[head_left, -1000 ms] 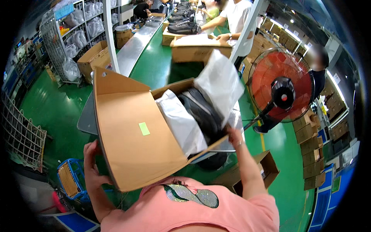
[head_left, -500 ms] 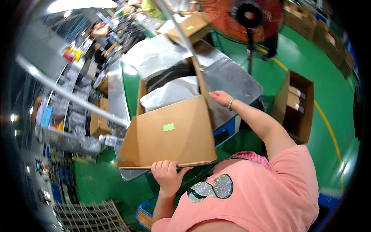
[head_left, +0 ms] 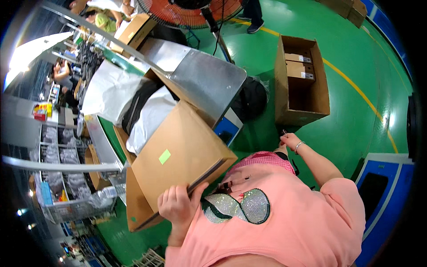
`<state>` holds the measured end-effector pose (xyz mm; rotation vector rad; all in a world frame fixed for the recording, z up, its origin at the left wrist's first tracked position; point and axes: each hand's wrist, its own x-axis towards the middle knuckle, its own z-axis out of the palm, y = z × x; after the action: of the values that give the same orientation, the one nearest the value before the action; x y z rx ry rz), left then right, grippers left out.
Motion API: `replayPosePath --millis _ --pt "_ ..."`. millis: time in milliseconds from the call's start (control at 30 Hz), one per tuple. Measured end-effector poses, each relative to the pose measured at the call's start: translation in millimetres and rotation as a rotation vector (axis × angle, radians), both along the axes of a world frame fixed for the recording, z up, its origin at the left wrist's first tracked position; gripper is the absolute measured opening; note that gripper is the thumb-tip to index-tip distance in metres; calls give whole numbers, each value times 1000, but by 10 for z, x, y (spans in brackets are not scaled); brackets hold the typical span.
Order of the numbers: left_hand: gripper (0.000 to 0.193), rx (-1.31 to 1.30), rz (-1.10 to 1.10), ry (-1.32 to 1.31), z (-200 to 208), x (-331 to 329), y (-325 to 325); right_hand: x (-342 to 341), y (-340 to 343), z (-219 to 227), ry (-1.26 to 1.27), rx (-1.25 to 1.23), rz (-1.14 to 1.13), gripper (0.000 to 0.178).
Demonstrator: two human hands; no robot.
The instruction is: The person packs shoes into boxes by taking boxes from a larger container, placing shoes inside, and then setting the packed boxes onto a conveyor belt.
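In front of me a brown cardboard box [head_left: 187, 147] with a green sticker [head_left: 164, 156] leans tilted over the metal table. My left hand [head_left: 178, 202] is closed on its near edge, thumb on one side and fingers on the other. A white plastic bag [head_left: 151, 118] and black material [head_left: 137, 104] show at the box's far side. To the right, low beside my leg, is my right hand [head_left: 291, 141]. Its fingers are bent together near a small dark thing, too small to make out. The large carton beyond stands apart from it.
An open tall carton [head_left: 307, 107] with smaller boxes inside stands on the green floor. A metal table [head_left: 207, 80] lies beyond my box, with a fan [head_left: 178, 11] behind. Wire racks [head_left: 66, 209] are at left, a blue cabinet [head_left: 382, 191] at right. Other people work at the far left.
My right hand has come away from the box's right side, moving down and right beside my leg. My left hand keeps its grip, and the box sits more tilted in view. The view has turned rightward.
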<state>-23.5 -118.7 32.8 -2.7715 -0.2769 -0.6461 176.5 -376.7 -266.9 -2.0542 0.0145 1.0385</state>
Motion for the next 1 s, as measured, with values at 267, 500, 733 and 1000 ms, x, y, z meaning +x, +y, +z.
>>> replayPosePath --millis 267,500,733,1000 --pt "25 -333 37 240 198 -45 -158 90 1594 1147 351 725 151 47" --pt "24 -329 -25 103 278 -19 -181 -154 2686 1281 676 938 134 37" --pt "27 -140 45 -26 -472 355 471 518 2958 552 766 699 74 29" --pt "30 -53 -22 -85 -861 773 1768 543 1353 179 713 505 -95 21"
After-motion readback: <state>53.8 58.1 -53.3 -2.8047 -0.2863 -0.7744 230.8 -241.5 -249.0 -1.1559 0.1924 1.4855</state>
